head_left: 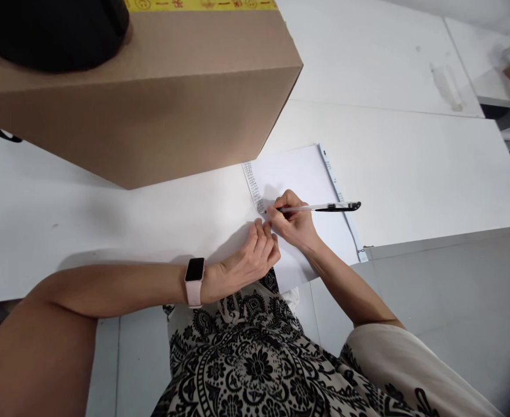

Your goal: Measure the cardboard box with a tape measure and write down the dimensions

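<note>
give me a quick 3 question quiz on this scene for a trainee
1. Which hand holds the pen?
2. True or false: the smartwatch is worn on the right wrist.
3. The tape on the cardboard box is mainly: a) green, b) yellow, c) blue.

Key:
1. The right hand, with the paper beneath it.
2. False; it is on the left wrist.
3. b) yellow.

A white paper pad (296, 168) lies askew on the bench (420, 168), rows of small dark marks along its left edge, pale blue along the right. A clear, black-ended pen (331, 207) slants over it, tip near the marks.
</note>
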Demonstrator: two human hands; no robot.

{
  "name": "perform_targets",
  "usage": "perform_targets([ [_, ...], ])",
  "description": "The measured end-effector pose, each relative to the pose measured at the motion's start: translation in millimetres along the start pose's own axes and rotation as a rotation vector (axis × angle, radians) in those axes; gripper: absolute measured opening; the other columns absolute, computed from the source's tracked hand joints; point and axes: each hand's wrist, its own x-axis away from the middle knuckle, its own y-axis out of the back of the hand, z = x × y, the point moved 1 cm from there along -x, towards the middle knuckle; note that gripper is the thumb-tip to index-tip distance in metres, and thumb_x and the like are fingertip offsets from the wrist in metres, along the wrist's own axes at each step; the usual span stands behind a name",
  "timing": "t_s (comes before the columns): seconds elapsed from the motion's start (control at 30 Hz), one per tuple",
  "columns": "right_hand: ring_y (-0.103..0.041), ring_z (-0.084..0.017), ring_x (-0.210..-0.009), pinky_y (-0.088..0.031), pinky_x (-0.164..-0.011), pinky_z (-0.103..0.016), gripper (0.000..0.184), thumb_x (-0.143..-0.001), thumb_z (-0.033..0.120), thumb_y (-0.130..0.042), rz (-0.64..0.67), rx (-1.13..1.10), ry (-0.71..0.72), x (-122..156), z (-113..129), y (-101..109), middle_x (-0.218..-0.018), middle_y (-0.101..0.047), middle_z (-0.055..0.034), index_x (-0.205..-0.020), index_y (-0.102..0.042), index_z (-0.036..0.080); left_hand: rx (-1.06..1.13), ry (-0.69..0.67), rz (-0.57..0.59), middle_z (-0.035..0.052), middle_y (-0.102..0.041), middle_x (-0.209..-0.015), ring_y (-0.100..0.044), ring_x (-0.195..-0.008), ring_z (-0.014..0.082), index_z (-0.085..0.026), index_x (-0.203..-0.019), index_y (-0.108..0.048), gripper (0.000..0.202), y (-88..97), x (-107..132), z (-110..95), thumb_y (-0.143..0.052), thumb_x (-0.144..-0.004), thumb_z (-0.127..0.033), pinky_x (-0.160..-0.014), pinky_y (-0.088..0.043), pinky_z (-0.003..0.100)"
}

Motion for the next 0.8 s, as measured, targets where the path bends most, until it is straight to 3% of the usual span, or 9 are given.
perform_targets([
  [0.2,-0.039,-0.009,-0.049,-0.03,-0.049,-0.026,0.024,-0.086,0.024,-0.066,-0.007,-0.028,0.025,-0.3,2.3,-1.0,-0.057,-0.046,0.0083,-0.073,-0.045,0.025,-0.07,-0.01,-0.051,0.0263,-0.071,-0.128,-0.068,-0.122,0.0333,0.0,-0.133,-0.06,0.039,-2.0,1.0,-1.5,-0.048,-0.103,-0.022,-0.111,-0.048,0.048],
  [0.5,-0.036,-0.009,-0.052,-0.029,-0.05,-0.027,0.023,-0.084,0.02,-0.065,-0.044,-0.052,0.035,-1.6,-1.7,0.0,-0.058,-0.042,0.008,-0.073,-0.045,0.024,-0.175,0.0,-0.071,0.0286,-0.068,-0.133,-0.069,-0.121,0.0343,0.0,-0.132,-0.059,0.041,-9.6,0.1,-7.6,-0.043,-0.105,-0.026,-0.106,-0.05,0.049],
  [0.8,-0.039,-0.01,-0.052,-0.031,-0.049,-0.026,0.022,-0.084,0.024,-0.065,-0.044,-0.013,-0.005,-0.7,-0.3,0.1,-0.058,-0.045,0.0071,-0.073,-0.046,0.025,-0.218,-0.038,-0.03,0.0246,-0.071,-0.13,-0.07,-0.12,0.0308,-0.003,-0.132,-0.059,0.038,1.0,-0.4,-0.5,-0.039,-0.105,-0.02,-0.104,-0.052,0.045],
])
